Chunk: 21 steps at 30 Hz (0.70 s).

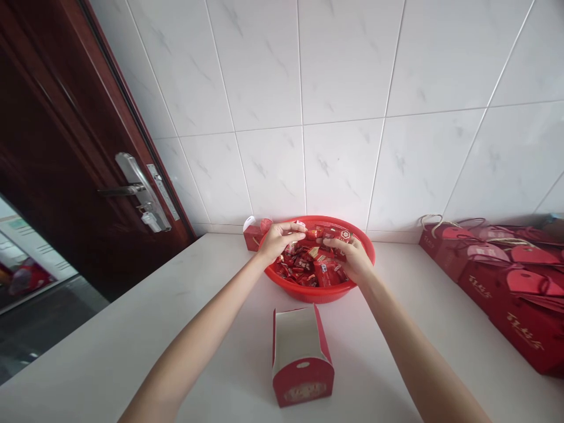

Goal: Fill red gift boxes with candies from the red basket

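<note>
One open box (304, 379) stands before two hands (278, 239) over one basket (315, 294).

Soft, muted light, its source out of view, falls over the white table (211, 329) and tiled wall (343, 64); the door (57, 123) past the table's left edge sinks into deep shade, while its metal handle (143, 191) catches small glints; shadows by the basket (318, 296) are faint; wide-angle stretch makes the wall's tile lines splay outward; fine print on the sweets (304, 276) is too small to read clearly
</note>
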{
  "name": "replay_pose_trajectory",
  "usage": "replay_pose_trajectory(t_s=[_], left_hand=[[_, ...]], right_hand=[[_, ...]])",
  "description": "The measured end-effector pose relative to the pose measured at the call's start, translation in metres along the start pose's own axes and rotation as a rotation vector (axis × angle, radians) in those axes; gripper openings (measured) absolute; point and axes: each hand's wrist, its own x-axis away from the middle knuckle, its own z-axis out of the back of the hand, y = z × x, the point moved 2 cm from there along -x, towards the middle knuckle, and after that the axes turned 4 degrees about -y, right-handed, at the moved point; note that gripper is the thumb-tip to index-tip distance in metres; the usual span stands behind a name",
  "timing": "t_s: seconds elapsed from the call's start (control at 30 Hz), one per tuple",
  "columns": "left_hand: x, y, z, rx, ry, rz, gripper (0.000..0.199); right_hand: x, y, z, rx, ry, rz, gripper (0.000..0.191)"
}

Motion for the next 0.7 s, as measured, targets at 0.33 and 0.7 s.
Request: replay_pose_trajectory(t_s=[0.33,0.7], left_hand=[[0.003,0.000,-0.016,0.260,-0.059,0.453,0.030],[0.001,0.009,-0.011,0.343,0.216,0.102,0.049]], right_hand=[[0.001,0.002,-0.002,0.074,-0.161,0.156,0.030],[-0.001,-0.001,0.001,-0.100,-0.054,0.044,0.029]])
